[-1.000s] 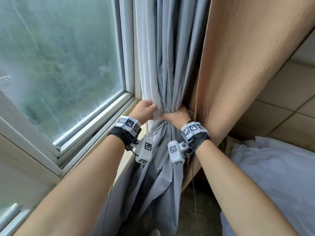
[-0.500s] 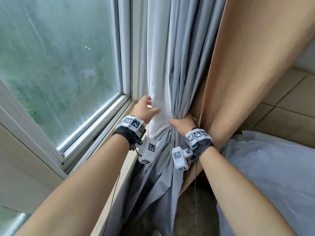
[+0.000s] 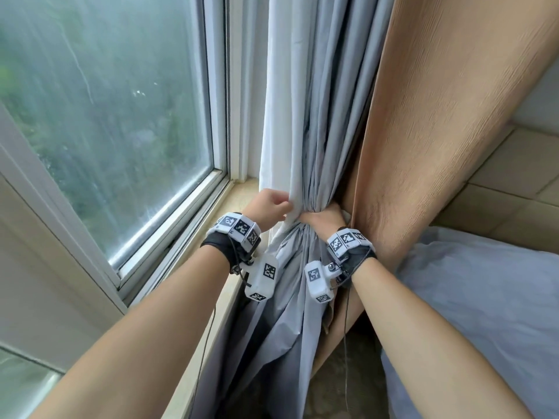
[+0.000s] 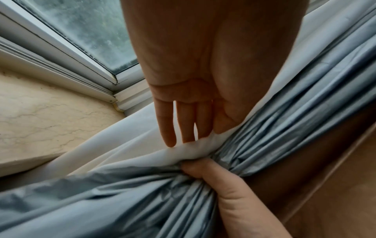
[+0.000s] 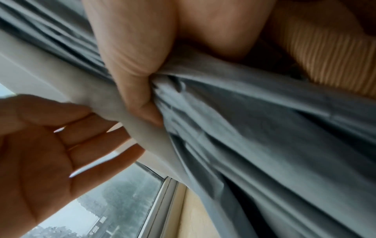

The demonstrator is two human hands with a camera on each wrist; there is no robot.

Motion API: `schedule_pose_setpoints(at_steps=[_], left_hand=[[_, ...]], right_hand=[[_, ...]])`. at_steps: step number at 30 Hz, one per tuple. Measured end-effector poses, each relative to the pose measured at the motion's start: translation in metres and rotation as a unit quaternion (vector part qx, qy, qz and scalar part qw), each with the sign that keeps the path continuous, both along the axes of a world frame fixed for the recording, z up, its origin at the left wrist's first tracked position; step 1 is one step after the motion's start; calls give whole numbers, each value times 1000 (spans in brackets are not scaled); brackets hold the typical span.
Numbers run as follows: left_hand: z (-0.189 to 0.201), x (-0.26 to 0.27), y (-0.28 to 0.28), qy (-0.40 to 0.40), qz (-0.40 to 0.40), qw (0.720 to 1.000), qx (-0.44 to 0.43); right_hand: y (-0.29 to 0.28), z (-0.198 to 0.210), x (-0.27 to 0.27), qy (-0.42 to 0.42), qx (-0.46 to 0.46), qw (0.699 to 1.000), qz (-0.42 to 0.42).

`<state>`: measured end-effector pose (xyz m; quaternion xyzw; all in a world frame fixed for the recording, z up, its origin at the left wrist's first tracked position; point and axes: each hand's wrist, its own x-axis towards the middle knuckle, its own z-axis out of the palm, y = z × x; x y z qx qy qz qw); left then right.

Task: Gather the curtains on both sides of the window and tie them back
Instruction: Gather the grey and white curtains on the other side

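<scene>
Head view of a window corner: the person's right hand (image 3: 325, 217) is clamped around the gathered pleats of the grey-blue, slightly glossy fabric curtain (image 3: 314, 140), just beside the left hand (image 3: 267, 205), whose fingers (image 4: 168, 127) lie nearly straight against the pale outer fold of that curtain. Half a second ago the left hand reached higher and flatter on this fold; a second ago it gripped the cloth next to the right. It has now swept the loose edge in toward the right fist, so the bundle looks narrower at the grip. A tan ribbed fabric curtain (image 3: 438, 131) hangs just right of the right hand, outside the grip. Left of the left hand lie the cream stone sill (image 4: 40, 116) and rain-streaked window pane (image 3: 106, 116). No tie-back shows; tying likely comes next, once the last fold is tucked in.
</scene>
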<state>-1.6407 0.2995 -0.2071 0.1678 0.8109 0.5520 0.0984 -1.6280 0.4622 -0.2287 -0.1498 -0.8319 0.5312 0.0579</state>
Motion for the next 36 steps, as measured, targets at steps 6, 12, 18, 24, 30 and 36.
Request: schedule_pose_setpoints(at_steps=[6,12,18,24,30,36], left_hand=[[14,7,7,-15,-45,997,-60],[0,2,2,42,167,985,-4],[-4,-1,3,22,112,993,-21],[-2,7,10,-12,14,1000,7],[14,10,17,-5,-47,998,-39],[-10,-4,12,7,188,982,31]], right_hand=[[-4,8,13,-11,9,1000,12],[0,8,20,-17,8,999,-43],[6,4,20,-38,27,999,-17],[4,12,25,-4,-10,1000,12],[2,10,20,-8,2,1000,-10],[10,17,27,-29,51,998,-15]])
